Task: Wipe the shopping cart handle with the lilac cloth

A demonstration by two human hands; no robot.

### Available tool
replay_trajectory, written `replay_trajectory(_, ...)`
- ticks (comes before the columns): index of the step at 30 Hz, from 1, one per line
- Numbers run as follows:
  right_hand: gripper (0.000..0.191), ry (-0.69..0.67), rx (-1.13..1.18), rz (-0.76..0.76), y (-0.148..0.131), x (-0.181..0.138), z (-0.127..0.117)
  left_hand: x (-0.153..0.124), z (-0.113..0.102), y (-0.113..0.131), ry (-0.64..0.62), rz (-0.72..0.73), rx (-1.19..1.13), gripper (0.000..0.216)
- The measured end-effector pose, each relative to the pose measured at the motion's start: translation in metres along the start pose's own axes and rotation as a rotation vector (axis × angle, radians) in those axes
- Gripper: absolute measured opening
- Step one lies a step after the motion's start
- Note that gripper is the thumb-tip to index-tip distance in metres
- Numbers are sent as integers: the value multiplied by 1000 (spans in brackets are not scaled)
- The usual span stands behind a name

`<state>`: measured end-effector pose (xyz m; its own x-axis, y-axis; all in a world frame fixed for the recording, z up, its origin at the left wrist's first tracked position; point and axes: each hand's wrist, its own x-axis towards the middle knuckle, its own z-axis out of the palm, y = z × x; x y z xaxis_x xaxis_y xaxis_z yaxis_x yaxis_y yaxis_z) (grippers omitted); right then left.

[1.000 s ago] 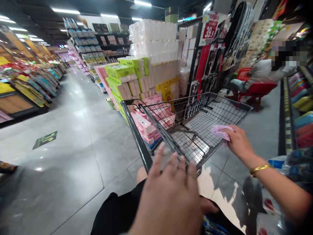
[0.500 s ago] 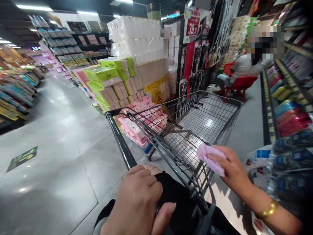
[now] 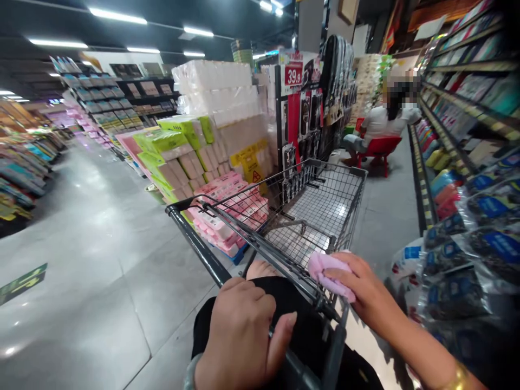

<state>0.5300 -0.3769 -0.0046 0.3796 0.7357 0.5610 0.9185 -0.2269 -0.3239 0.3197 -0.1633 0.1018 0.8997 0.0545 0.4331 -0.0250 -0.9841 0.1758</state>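
My left hand (image 3: 244, 325) is wrapped round the dark handlebar (image 3: 199, 252) of a wire shopping cart (image 3: 325, 206), its thumb lying along the near side. In my right hand (image 3: 357, 281) is a folded pink-lilac cloth (image 3: 331, 275), pinched between thumb and fingers. The cloth is at the cart's right rim, close to the handle end; whether it touches the wire I cannot tell. Through the mesh of the basket the grey floor shows.
Pink tissue packs (image 3: 231, 211) and green-and-white packs (image 3: 174, 149) are stacked left of the cart. A yellow caution sign (image 3: 252, 162) stands behind them. A person sits on a red chair (image 3: 379, 149) ahead. Shelves (image 3: 467, 108) and bagged goods (image 3: 459, 271) line the right side.
My right hand with the cloth has moved left and a little nearer, along the cart's rim. My left hand stays on the handlebar. The view has shifted, showing more ceiling and right-hand shelving.
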Motion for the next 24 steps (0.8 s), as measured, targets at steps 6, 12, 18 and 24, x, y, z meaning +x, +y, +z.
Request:
replay_trajectory(6, 33, 44, -87, 80, 14, 4, 10, -4, 0, -3, 19, -29, -31, 47)
replay_trajectory(12, 43, -79, 84, -123, 1, -3, 19, -11, -6, -27, 24, -2, -111, 39)
replay_trajectory(18, 37, 18, 42, -79, -10, 14, 36, -18, -20, -48, -51, -36, -152, 36)
replay_trajectory(24, 39, -26, 90, -238, -37, 29, 49, -29, -36, -69, -104, -159, -145, 39)
